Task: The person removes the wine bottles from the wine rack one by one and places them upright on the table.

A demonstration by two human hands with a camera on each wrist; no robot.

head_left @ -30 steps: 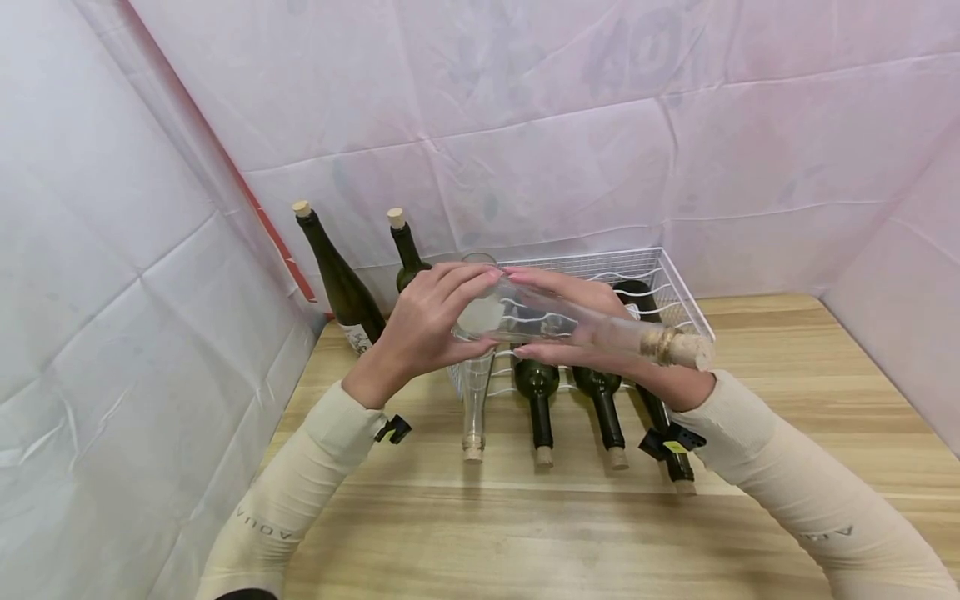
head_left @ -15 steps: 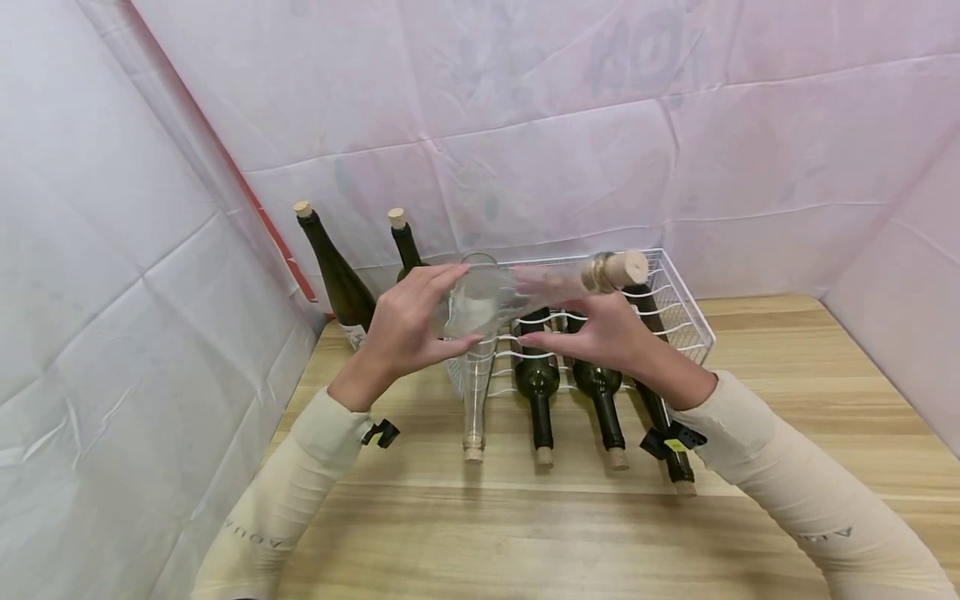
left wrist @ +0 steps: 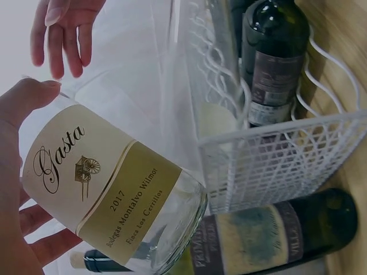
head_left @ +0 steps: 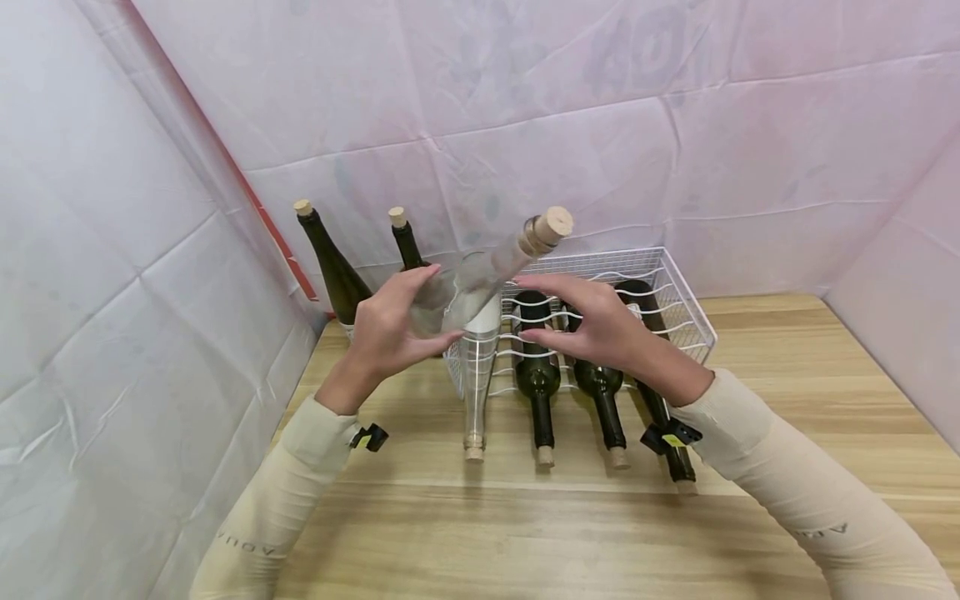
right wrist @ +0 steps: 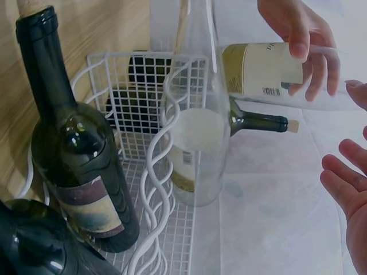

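My left hand [head_left: 386, 325] grips a clear glass bottle [head_left: 502, 271] near its base, above the left end of a white wire rack [head_left: 693, 325]. The bottle is tilted, with its corked neck pointing up and to the right. In the left wrist view its cream and gold label [left wrist: 114, 177] reads "Gasta". My right hand [head_left: 600, 321] is held over the rack, fingers and thumb spread, apart from the bottle. Below the left hand, another clear bottle [head_left: 476, 392] lies in the rack with its cork toward me.
Several dark green corked bottles [head_left: 536, 379] lie in the rack, necks over its front. A tall green bottle [head_left: 330, 267] and a second green bottle [head_left: 405, 243] stand left of it. White sheeting [head_left: 555, 167] hangs behind the wooden table [head_left: 510, 533].
The held bottle's corked end has swung from the right, up and leftward. My right hand, earlier around the bottle, is now apart from it. My left hand has shifted slightly left.
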